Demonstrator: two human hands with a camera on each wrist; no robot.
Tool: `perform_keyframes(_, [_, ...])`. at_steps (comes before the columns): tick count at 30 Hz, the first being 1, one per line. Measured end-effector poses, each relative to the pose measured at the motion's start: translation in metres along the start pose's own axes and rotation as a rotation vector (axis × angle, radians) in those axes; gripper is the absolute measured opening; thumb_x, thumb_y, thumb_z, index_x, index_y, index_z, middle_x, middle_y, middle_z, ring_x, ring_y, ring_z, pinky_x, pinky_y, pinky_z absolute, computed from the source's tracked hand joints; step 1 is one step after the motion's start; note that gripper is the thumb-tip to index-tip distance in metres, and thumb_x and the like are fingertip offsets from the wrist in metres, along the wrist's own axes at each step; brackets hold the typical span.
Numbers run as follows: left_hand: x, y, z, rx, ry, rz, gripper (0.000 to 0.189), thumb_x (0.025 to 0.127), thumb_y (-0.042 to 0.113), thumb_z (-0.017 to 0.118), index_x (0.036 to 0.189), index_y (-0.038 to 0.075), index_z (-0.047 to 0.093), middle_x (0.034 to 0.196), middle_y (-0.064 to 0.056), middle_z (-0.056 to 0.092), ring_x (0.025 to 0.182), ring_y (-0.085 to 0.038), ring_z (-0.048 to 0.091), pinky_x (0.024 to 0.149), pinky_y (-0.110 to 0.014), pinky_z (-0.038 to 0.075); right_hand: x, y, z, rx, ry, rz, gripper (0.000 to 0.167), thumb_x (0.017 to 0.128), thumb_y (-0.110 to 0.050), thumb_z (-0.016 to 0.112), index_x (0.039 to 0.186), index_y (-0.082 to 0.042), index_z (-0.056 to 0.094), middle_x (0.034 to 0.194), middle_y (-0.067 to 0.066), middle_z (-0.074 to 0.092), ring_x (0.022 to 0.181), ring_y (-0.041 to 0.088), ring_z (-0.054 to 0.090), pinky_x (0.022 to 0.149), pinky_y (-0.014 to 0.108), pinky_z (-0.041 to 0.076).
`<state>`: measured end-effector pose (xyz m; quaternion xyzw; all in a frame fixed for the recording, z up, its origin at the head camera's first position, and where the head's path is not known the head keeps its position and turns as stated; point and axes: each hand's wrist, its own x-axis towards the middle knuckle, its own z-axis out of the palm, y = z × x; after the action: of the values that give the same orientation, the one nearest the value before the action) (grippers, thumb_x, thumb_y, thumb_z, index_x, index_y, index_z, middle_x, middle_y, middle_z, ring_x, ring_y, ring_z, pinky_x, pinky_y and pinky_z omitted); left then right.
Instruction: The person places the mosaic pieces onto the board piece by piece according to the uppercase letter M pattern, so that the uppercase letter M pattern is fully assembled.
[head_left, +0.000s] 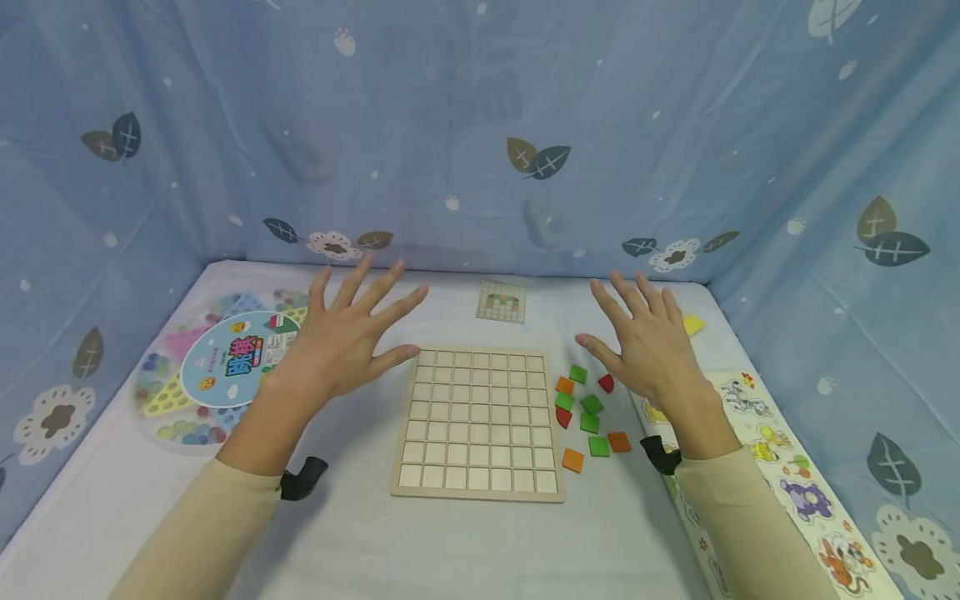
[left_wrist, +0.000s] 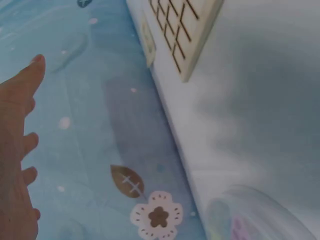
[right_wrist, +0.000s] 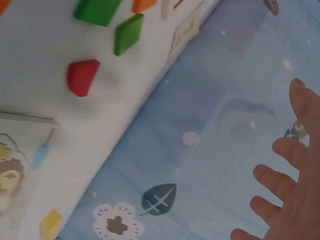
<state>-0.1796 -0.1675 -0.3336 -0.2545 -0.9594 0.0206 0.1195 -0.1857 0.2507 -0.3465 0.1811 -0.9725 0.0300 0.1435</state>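
Both hands hover over the table with fingers spread and nothing held. In the head view my left hand [head_left: 341, 337] is between the round game box [head_left: 202, 367] and the wooden grid board [head_left: 480, 425], whose square cells are bare. My right hand [head_left: 652, 346] hovers to the right of the board, above the corner of a sticker-covered box. Between board and right hand lie several small tiles: green squares [head_left: 598, 447], orange squares [head_left: 573, 460] and red quarter-rounds [head_left: 563, 417]. The right wrist view shows a red piece [right_wrist: 83, 77] and a green tile [right_wrist: 128, 34] up close.
A small pattern card [head_left: 502, 302] with a printed grid lies behind the board. The white box with animal stickers [head_left: 795, 475] runs along the right edge. A yellow piece [head_left: 693, 324] sits beyond the right hand. Blue patterned cloth [head_left: 450, 125] walls the back and sides.
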Motion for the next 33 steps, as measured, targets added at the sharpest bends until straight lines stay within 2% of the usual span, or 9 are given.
perform_keyframes(7, [-0.004,0.002,0.012,-0.025,-0.018,0.030,0.077,0.097,0.072,0.046,0.163,0.043,0.018,0.174,0.002,0.006,0.160,-0.034,0.004,0.118,-0.073,0.009,-0.007,0.004,0.011,0.046,0.006,-0.041,0.076,0.097,-0.049,0.066,0.159,-0.014,0.038,0.162,0.019,0.038,0.152,0.047,0.024,0.119,0.069,0.019])
perform_keyframes(15, [-0.009,0.005,0.024,-0.064,-0.042,0.045,0.077,0.097,0.070,0.051,0.163,0.041,0.022,0.174,0.000,0.013,0.159,-0.036,0.010,0.118,-0.072,0.011,-0.015,0.008,0.022,0.131,0.027,-0.088,0.070,0.097,-0.040,0.069,0.155,-0.008,0.044,0.156,0.022,0.045,0.147,0.050,0.032,0.116,0.068,0.026])
perform_keyframes(22, [-0.017,0.007,0.035,-0.152,-0.123,0.027,0.076,0.096,0.068,0.055,0.162,0.041,0.026,0.174,0.001,0.012,0.157,-0.043,0.010,0.114,-0.079,0.010,-0.023,0.012,0.030,0.215,-0.059,-0.057,0.068,0.100,-0.040,0.065,0.156,-0.010,0.041,0.156,0.020,0.045,0.147,0.050,0.031,0.115,0.069,0.027])
perform_keyframes(30, [-0.022,0.010,0.050,-0.208,-0.142,0.041,0.075,0.096,0.065,0.058,0.161,0.037,0.032,0.173,-0.001,0.018,0.156,-0.041,0.020,0.113,-0.078,0.018,-0.029,0.016,0.039,0.263,-0.141,-0.018,0.065,0.103,-0.039,0.062,0.157,-0.013,0.040,0.151,0.018,0.050,0.135,0.046,0.042,0.103,0.067,0.037])
perform_keyframes(33, [-0.024,0.011,0.053,-0.225,-0.153,0.045,0.075,0.096,0.063,0.059,0.161,0.036,0.032,0.172,-0.002,0.020,0.155,-0.041,0.023,0.113,-0.076,0.020,-0.030,0.019,0.042,0.273,-0.158,-0.004,0.065,0.102,-0.038,0.063,0.157,-0.011,0.041,0.148,0.020,0.053,0.130,0.046,0.046,0.103,0.066,0.039])
